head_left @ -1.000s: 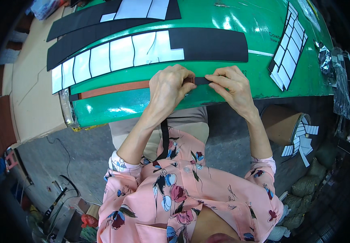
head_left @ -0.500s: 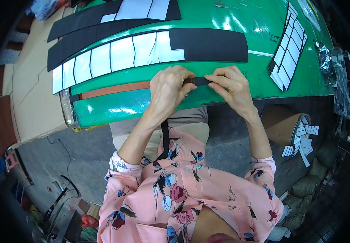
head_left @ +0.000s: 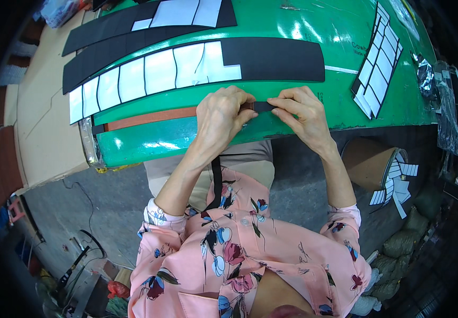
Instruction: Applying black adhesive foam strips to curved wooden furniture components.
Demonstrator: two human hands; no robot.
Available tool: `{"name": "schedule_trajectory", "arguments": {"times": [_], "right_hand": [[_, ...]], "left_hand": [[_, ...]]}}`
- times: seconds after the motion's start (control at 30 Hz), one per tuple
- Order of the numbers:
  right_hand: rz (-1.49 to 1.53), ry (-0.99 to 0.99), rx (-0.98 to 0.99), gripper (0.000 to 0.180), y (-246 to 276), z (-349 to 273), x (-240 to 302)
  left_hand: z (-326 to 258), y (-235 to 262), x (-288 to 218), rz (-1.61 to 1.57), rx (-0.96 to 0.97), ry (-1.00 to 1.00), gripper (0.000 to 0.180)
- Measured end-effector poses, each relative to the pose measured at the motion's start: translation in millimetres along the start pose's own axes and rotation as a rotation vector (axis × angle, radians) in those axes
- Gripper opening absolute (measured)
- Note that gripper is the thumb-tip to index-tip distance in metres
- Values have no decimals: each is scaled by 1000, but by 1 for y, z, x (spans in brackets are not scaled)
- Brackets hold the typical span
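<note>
A long brown strip (head_left: 152, 118) with black ends lies along the near edge of the green table. My left hand (head_left: 222, 112) covers part of it, its thumb and fingers pinching the strip close to the right end. The black end piece (head_left: 263, 106) spans the gap between my hands. Its far tip is pinched between the thumb and fingers of my right hand (head_left: 300, 112). Just beyond my hands lies a curved black sheet (head_left: 274, 59), its left part covered by white backing-paper pieces (head_left: 160, 71).
More black sheets (head_left: 99, 61) overlap at the far left. A black piece with white paper squares (head_left: 378, 61) lies on the right of the green tabletop (head_left: 271, 21). Beyond the table's right front edge stands a brown bin (head_left: 364, 161) with white paper scraps (head_left: 396, 180). Cardboard (head_left: 49, 106) covers the left side.
Both hands keep their pinch on the strip with almost no movement. The view has shifted very slightly.
</note>
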State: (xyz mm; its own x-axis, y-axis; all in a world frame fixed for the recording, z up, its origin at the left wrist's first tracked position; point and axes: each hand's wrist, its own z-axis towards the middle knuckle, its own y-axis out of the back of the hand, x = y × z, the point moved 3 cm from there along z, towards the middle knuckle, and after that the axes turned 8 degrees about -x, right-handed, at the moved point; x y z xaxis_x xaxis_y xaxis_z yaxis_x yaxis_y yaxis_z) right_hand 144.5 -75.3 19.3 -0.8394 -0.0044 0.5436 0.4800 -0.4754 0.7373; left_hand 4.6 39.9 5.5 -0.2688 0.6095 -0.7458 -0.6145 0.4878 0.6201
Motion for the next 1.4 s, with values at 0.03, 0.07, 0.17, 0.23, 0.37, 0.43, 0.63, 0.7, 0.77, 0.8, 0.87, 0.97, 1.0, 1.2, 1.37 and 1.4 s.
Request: {"name": "schedule_trajectory", "arguments": {"times": [0.03,0.07,0.17,0.23,0.37,0.43,0.63,0.7,0.77,0.8,0.87,0.97,1.0,1.2,1.37,1.4], "right_hand": [[-5,2,-2,24,0,0,0],[-5,1,-3,24,0,0,0],[-3,-2,-2,24,1,0,1],[-3,0,1,24,1,0,2],[-9,10,-3,25,1,0,2],[-2,-12,-7,25,0,-1,1],[25,-26,-35,25,-3,-4,1],[-1,-1,-43,25,-2,-4,3],[-26,22,-49,25,-1,-4,6],[-51,40,-51,24,-1,-3,7],[-77,58,-54,23,-2,-4,7],[-45,31,-106,23,-7,-10,4],[-50,21,-123,23,-9,-12,4],[103,-87,-125,24,-7,-18,-3],[46,-74,-140,24,-4,-19,-2],[21,-59,-128,23,-3,-18,0]], "left_hand": [[0,0,0,-1,3,-4,23],[0,0,-1,-2,6,-7,24],[0,1,-1,-6,8,-16,24],[1,1,-2,-16,-9,-35,24],[0,0,-1,-36,-30,-57,23],[-1,0,-3,-17,-36,-69,23],[-1,3,-4,0,-21,-127,22],[-1,1,-3,-7,-15,-125,22],[-2,0,-4,36,-46,-186,21],[-3,0,-4,36,-46,-187,21],[-4,0,-6,76,-64,-252,22],[-7,-4,-5,123,-133,-326,23],[-7,-5,-6,119,-129,-335,23],[-8,-4,-5,134,-165,-367,24],[-11,-6,-6,109,-172,-368,21],[-11,-5,-6,109,-174,-371,21]]}}
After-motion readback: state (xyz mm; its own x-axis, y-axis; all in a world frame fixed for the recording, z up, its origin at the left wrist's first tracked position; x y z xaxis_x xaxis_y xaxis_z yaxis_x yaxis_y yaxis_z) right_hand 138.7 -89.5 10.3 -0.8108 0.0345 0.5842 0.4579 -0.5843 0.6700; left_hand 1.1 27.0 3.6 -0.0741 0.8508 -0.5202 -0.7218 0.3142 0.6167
